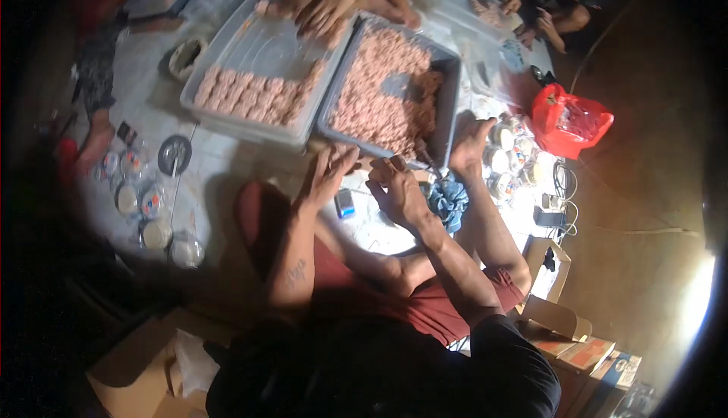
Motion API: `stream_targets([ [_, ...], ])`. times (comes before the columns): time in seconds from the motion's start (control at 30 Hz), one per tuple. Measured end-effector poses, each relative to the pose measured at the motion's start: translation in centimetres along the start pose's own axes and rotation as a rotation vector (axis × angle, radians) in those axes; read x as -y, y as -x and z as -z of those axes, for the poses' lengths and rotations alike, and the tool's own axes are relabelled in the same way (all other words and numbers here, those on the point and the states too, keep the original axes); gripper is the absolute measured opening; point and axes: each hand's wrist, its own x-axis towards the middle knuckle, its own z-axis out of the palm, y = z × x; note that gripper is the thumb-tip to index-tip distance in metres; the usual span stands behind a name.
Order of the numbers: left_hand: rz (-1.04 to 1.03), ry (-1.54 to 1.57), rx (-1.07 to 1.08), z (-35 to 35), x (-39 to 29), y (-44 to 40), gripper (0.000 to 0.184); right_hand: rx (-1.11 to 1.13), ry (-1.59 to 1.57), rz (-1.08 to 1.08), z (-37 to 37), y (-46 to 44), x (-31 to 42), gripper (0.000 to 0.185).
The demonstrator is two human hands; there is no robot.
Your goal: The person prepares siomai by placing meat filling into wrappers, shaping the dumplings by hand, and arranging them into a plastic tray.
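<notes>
My left hand (331,174) is held up at the near edge of the grey tub (453,107), its fingers curled. Beside it, my right hand (397,192) is bent at the wrist with its fingers pinched together. Whatever lies within either grip is too small or hidden to name. Inside the grey tub is a pink, crumbly mass (379,84), with the tub's bottom showing through near the middle. To its left stands a clear plastic tub (227,43) with rows of pink shaped pieces (246,96) along its near side. A small blue box (345,203) lies below my hands.
Another person's hand (330,12) reaches into the clear tub. Lidded jars (157,232) stand at left, and more jars (500,160) at right near a red plastic bag (569,118). A blue cloth (449,204) lies by my foot. Cardboard boxes (580,357) sit behind at right.
</notes>
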Motion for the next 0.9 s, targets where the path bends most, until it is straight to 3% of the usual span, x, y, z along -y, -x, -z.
stream_targets([
  [0.07, -0.029, -0.324, -0.12, 3.0, 3.9, -1.2, 0.036, -0.026, 0.039, 0.289, -3.1, 0.5, -1.1, 0.019],
  [0.1, -0.065, -0.456, -0.182, 3.6, 5.0, -1.3, 0.035, -0.008, 0.026, 0.294, -5.1, 1.0, -1.9, 0.019],
  [0.13, -0.101, -0.591, -0.238, 3.6, 4.9, -1.2, 0.034, 0.118, 0.084, 0.183, -6.9, 1.3, -2.2, 0.018],
  [0.2, -0.006, -0.57, -0.246, 3.0, 5.6, -1.1, 0.033, 0.247, 0.143, 0.078, -9.1, 1.8, -2.4, 0.02],
  [0.27, -0.232, -0.4, -0.312, 2.7, 7.7, -1.6, 0.026, 0.175, 0.169, 0.059, -9.7, 1.8, -1.4, 0.025],
  [0.3, -0.336, -0.55, -0.32, 2.2, 5.3, -0.9, 0.029, 0.299, 0.205, 0.019, -10.4, 2.0, -1.9, 0.038],
  [0.43, -0.178, -0.522, -0.259, 2.5, 4.6, -0.8, 0.028, 0.356, 0.17, -0.089, -9.4, 2.3, -0.5, 0.045],
  [0.5, -0.377, -0.644, -0.34, 2.2, 4.7, -0.6, 0.025, 0.355, 0.095, -0.197, -7.3, 3.0, -0.5, 0.054],
  [0.53, -0.376, -0.645, -0.337, 2.3, 4.8, -0.7, 0.025, 0.251, 0.086, -0.077, -6.2, 3.4, -0.9, 0.052],
  [0.7, -0.077, -0.57, -0.204, 2.6, 3.8, -0.8, 0.027, 0.136, -0.05, -0.236, 1.1, 6.3, -3.9, 0.025],
  [0.73, -0.077, -0.572, -0.195, 2.6, 4.0, -1.0, 0.027, 0.165, 0.077, -0.335, 1.6, 7.4, -5.2, 0.023],
  [0.8, -0.138, -0.631, -0.209, 2.5, 4.3, -1.1, 0.026, 0.139, -0.009, -0.343, 2.0, 9.6, -8.0, 0.021],
  [0.87, -0.166, -0.628, -0.202, 2.5, 4.4, -1.2, 0.024, 0.194, 0.139, -0.341, 2.3, 11.1, -8.4, 0.022],
  [0.9, -0.167, -0.612, -0.203, 2.5, 4.4, -1.1, 0.023, 0.204, 0.136, -0.437, 1.5, 11.7, -9.0, 0.027],
])
